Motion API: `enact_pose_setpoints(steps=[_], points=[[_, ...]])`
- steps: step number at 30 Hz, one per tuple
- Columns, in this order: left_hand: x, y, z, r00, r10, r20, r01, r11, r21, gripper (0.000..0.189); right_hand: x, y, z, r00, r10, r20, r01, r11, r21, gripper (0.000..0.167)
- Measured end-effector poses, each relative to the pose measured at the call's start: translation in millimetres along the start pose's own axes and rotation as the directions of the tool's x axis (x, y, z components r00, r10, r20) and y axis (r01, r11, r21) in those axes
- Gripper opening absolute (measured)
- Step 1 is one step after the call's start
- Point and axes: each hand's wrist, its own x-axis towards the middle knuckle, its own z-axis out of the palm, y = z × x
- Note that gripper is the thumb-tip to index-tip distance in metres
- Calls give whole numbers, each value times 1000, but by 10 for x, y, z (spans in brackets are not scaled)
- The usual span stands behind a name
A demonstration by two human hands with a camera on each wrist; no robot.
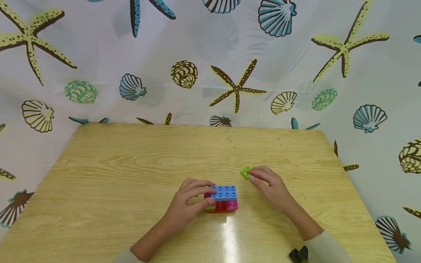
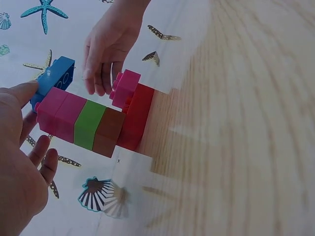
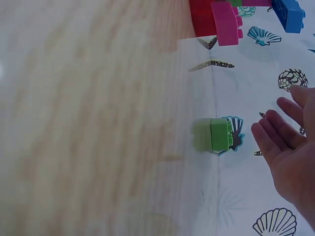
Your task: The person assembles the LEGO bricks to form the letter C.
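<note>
A built stack of toy building bricks stands on the table. Its base is a long red brick (image 2: 140, 118), with a pink brick (image 2: 127, 88) on the right end. On the left end rise a brown brick (image 2: 108, 132), a green one (image 2: 89, 124) and pink ones. A blue brick (image 1: 227, 193) lies on top, overhanging to the right. My left hand (image 1: 189, 199) pinches the blue brick's left end between thumb and fingers. To the stack's right, my right hand (image 1: 271, 186) hovers beside a loose small green brick (image 3: 220, 134), its fingers relaxed and apart from it.
The wooden table (image 1: 131, 157) extends around the stack on all sides. Behind it hangs a white curtain (image 1: 158, 54) printed with seashells and starfish, which also falls along both sides. A black device (image 1: 299, 254) sits by the right wrist.
</note>
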Motion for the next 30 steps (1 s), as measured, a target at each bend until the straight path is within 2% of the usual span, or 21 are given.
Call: enact_pose_setpoints(steps=[5, 10, 17, 20, 25, 30], points=[[1, 13, -13, 999, -32, 14, 32, 999, -7, 21, 78, 73, -46, 999, 38, 13, -37, 996, -80, 34], [3, -2, -16, 1000, -12, 7, 12, 1000, 12, 21, 163, 174, -47, 997, 64, 43, -58, 991, -120, 34], [8, -4, 0, 1000, 14, 13, -14, 1000, 25, 20, 253, 254, 14, 987, 151, 52, -143, 981, -130, 29], [12, -4, 18, 1000, 28, 11, -28, 999, 29, 19, 281, 261, 65, 983, 171, 63, -158, 972, -172, 31], [24, -9, 47, 997, 77, -17, -75, 996, 57, 20, 333, 228, 150, 985, 169, 44, -150, 947, -283, 33], [31, 0, 47, 995, 93, -27, -90, 991, 101, 21, 366, 195, 189, 988, 155, 20, -139, 928, -345, 29]])
